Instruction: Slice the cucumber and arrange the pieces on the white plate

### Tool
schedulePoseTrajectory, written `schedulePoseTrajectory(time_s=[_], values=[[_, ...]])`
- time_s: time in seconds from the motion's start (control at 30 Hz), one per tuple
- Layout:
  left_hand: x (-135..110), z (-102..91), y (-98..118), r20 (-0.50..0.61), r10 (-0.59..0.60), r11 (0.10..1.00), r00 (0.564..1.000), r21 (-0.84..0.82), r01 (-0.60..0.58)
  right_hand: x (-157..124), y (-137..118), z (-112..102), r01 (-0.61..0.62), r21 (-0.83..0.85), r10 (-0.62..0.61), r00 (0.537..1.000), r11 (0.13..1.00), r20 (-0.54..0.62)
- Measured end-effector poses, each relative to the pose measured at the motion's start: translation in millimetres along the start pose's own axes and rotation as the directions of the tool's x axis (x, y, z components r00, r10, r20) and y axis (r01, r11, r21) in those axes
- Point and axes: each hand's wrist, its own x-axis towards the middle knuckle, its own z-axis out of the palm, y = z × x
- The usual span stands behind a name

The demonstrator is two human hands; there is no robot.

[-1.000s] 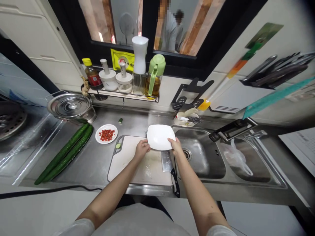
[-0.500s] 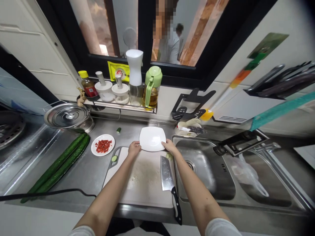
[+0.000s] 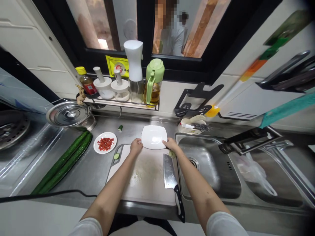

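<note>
Plate [image 3: 154, 136]: held at the cutting board's [image 3: 145, 178] far edge.
Left hand [image 3: 136, 146]: clamped on its left rim.
Right hand [image 3: 169, 144]: clamped on its right rim.
Knife [image 3: 170, 172]: laid on the board, right side.

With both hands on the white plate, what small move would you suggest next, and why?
Probably release it: the left hand and right hand hold the white plate, which seems to sit flat on the counter just behind the cutting board.

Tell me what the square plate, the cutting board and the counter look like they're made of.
Square plate: likely glazed ceramic or melamine, glossy white with soft highlights. Cutting board: probably plastic, matte off-white with a grey rim. Counter: stainless steel, brushed grey sheen with blurred reflections.
</note>
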Motion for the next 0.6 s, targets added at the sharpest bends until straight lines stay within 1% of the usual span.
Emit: schedulePoseTrajectory(time_s=[0.1, 0.27, 0.6], values=[[0.7, -1.3, 2.1, 0.006, -0.036, 0.999, 0.999, 0.009, 0.036, 1.3, -2.8, -0.2, -0.015, -0.058, 0.016, 1.0, 0.998, 0.015], [-2.9, -4.4, 8.8, 0.004, -0.064, 0.997, 0.998, 0.035, 0.063, -0.8, -6.7, -1.3, -0.047, -0.142, 0.052, 0.998, 0.989, 0.034], [-16.6, -11.5, 26.8, -0.043, -0.033, 0.981, 0.999, 0.19, 0.04, -5.5, -21.2, -8.0, -0.122, -0.232, 0.131, 0.991, 0.965, 0.026]])
